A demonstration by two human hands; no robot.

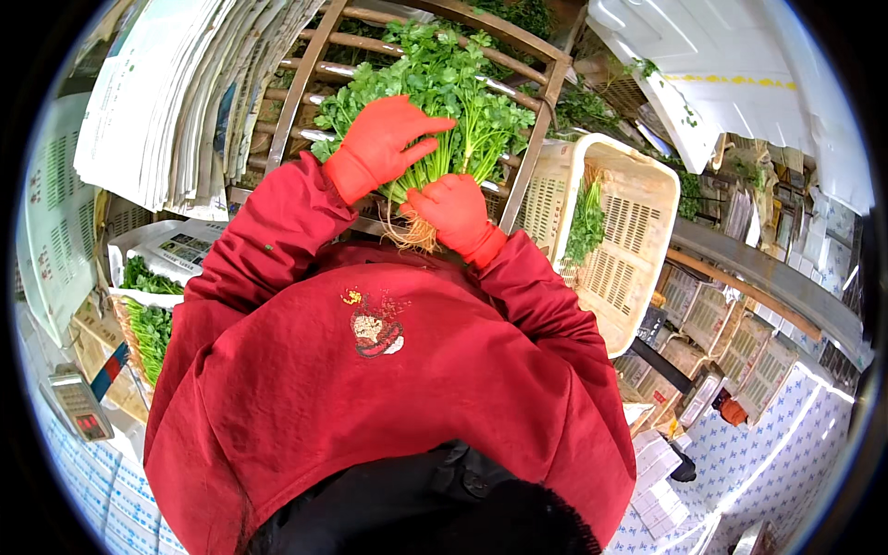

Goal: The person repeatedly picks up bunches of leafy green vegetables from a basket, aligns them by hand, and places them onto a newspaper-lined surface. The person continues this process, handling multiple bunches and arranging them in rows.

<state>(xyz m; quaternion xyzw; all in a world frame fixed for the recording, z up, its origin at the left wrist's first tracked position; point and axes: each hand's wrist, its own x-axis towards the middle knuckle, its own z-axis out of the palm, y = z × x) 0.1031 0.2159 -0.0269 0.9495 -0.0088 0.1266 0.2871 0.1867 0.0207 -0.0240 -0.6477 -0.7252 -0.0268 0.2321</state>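
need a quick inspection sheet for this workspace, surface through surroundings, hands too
Surface: brown metal slatted rack
Things in hand: bunch of leafy green stems with stringy pale-brown roots, seen over the rack
Clutter: thick stack of white-grey paper sheets; cream perforated plastic crate holding more greens
Hands: orange-red gloved left hand over the stems, thumb and forefinger apart; orange-red gloved right hand closed around stems near roots
Cables: nothing seen
Surroundings: grey device with red display; blue-and-white patterned floor

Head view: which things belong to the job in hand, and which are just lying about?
Likely in use: right gloved hand gripping rooted leafy-herb bunch, left gloved hand over its leaves, slatted rack beneath, perforated crate.
Apparently lying about: paper stack, digital scale.
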